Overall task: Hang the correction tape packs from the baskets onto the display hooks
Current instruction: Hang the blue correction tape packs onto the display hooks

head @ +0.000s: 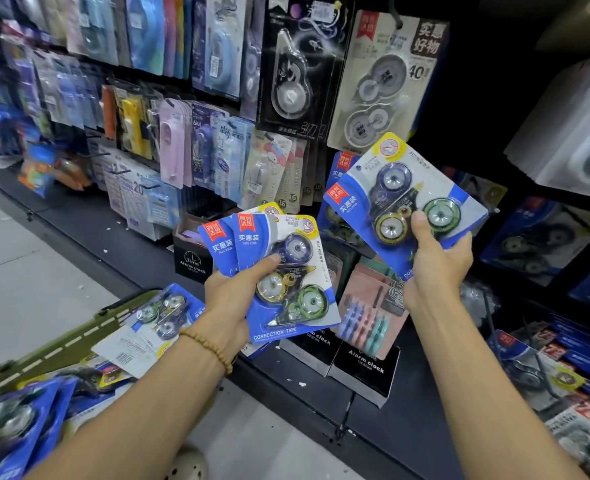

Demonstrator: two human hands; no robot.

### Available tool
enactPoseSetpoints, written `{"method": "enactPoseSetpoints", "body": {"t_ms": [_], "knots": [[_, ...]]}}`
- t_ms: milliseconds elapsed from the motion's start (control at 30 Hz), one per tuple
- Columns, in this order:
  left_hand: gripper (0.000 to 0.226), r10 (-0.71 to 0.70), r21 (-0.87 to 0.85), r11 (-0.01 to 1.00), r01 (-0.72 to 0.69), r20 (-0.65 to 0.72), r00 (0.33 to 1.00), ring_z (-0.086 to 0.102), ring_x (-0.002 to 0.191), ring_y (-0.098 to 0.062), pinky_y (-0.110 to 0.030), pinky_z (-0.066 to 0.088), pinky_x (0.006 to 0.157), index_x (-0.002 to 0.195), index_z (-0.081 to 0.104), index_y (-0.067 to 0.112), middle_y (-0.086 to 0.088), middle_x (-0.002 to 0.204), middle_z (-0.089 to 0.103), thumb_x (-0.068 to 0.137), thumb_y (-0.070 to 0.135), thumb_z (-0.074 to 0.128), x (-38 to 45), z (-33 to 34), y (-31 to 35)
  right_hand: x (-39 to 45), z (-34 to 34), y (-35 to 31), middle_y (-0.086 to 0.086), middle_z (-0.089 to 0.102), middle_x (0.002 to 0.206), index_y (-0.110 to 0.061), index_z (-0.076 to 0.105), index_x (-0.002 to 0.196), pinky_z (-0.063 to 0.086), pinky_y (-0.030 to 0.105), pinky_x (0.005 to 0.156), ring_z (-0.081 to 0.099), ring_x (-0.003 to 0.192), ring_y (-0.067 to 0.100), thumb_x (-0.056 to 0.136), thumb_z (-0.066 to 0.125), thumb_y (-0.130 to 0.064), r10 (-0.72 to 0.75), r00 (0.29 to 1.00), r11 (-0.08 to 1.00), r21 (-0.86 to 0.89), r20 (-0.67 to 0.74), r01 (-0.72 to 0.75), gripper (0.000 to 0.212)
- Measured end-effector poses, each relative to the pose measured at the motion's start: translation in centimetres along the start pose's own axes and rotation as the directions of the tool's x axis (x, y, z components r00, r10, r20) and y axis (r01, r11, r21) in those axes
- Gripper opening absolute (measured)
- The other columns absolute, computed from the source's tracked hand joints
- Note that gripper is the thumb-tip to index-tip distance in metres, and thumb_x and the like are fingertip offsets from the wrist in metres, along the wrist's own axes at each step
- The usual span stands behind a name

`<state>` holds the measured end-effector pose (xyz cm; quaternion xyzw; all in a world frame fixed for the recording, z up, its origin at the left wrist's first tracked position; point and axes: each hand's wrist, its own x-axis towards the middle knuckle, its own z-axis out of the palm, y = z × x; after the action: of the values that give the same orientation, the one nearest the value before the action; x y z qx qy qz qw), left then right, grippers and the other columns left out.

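Your right hand (437, 261) pinches one light, stiff pack (404, 202) by its bottom edge just beside the hanging row, your left hand (232, 299) grips spare packs (279, 271); steer its top hole.

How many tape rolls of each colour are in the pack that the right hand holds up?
In the pack held by the right hand:
Purple roll: 1
Yellow roll: 1
Green roll: 1
Total: 3
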<state>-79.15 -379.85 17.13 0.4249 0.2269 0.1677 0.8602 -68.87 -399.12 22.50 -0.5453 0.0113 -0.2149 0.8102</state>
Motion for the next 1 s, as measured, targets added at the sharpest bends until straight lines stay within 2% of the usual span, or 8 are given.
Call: {"method": "enactPoseSetpoints", "body": {"t_ms": [133, 367, 533, 700, 800, 933, 1000], "knots": [[0.025, -0.001, -0.017, 1.0, 0.001, 0.003, 1.0, 0.076, 0.081, -0.029, -0.045, 0.06, 0.073, 0.098, 0.076, 0.01, -0.009, 0.092, 0.079, 0.075, 0.01, 0.085, -0.2, 0.0, 0.1, -0.2, 0.4, 0.0, -0.007, 0.073, 0.113, -0.021, 0.06, 0.125, 0.059, 0.041, 0.094, 0.072, 0.1, 0.007, 0.089, 0.077, -0.016, -0.009, 1.0, 1.0, -0.003, 0.001, 0.009, 0.041], [0.03, -0.009, -0.001, 1.0, 0.009, -0.005, 1.0, 0.076, 0.086, -0.033, -0.054, 0.06, 0.081, 0.1, 0.076, 0.009, -0.011, 0.094, 0.079, 0.073, 0.01, 0.087, -0.3, -0.3, 0.5, -0.4, 0.5, -0.7, -0.013, 0.072, 0.107, -0.035, 0.06, 0.107, 0.059, 0.034, 0.092, 0.071, 0.098, 0.003, 0.089, 0.077, -0.013, -0.081, 0.997, 0.997, -0.001, -0.016, 0.081, 0.033], [0.031, -0.007, -0.004, 1.0, 0.007, -0.004, 1.0, 0.076, 0.086, -0.033, -0.053, 0.061, 0.08, 0.102, 0.076, 0.008, -0.011, 0.095, 0.079, 0.073, 0.01, 0.086, -0.4, -0.2, 0.5, -0.4, 0.1, -1.1, -0.013, 0.071, 0.109, -0.028, 0.06, 0.119, 0.059, 0.032, 0.091, 0.071, 0.096, 0.001, 0.09, 0.076, -0.015, -0.091, 0.996, 0.994, -0.057, -0.026, 0.089, 0.036], [0.02, -0.015, -0.003, 1.0, 0.016, 0.012, 1.0, 0.076, 0.075, -0.028, -0.043, 0.061, 0.069, 0.094, 0.076, 0.01, -0.009, 0.088, 0.079, 0.075, 0.009, 0.085, -0.6, 0.2, 0.5, -0.8, -0.2, -1.2, -0.012, 0.071, 0.111, -0.026, 0.06, 0.12, 0.059, 0.032, 0.092, 0.07, 0.099, 0.003, 0.089, 0.077, -0.015, -0.095, 0.995, 0.991, -0.097, -0.014, 0.094, 0.037], [0.02, -0.011, 0.001, 1.0, 0.011, 0.011, 1.0, 0.076, 0.075, -0.027, -0.041, 0.061, 0.068, 0.093, 0.076, 0.011, -0.008, 0.088, 0.079, 0.075, 0.009, 0.085, -0.6, 0.2, 0.5, -0.6, 0.2, -1.6, -0.013, 0.07, 0.114, -0.03, 0.059, 0.121, 0.058, 0.025, 0.09, 0.069, 0.101, 0.001, 0.09, 0.076, -0.014, -0.121, 0.992, 0.985, -0.117, 0.025, 0.123, 0.039], [0.02, -0.002, -0.004, 1.0, 0.002, 0.006, 1.0, 0.076, 0.07, -0.025, -0.039, 0.061, 0.063, 0.093, 0.076, 0.011, -0.007, 0.085, 0.079, 0.075, 0.008, 0.085, -0.6, 0.1, 0.6, -0.3, 0.6, -1.7, -0.01, 0.071, 0.116, -0.024, 0.059, 0.126, 0.058, 0.023, 0.086, 0.07, 0.101, 0.002, 0.089, 0.076, -0.013, -0.126, 0.992, 0.985, -0.118, 0.023, 0.127, 0.042], [0.018, 0.003, -0.01, 1.0, -0.003, 0.005, 1.0, 0.076, 0.066, -0.023, -0.037, 0.061, 0.058, 0.09, 0.075, 0.011, -0.006, 0.082, 0.079, 0.075, 0.008, 0.085, -0.6, 0.2, 0.6, -0.3, 0.4, -1.5, -0.011, 0.071, 0.114, -0.026, 0.06, 0.122, 0.058, 0.024, 0.085, 0.07, 0.099, 0.002, 0.088, 0.077, -0.013, -0.12, 0.993, 0.986, -0.114, 0.003, 0.12, 0.039]]}}
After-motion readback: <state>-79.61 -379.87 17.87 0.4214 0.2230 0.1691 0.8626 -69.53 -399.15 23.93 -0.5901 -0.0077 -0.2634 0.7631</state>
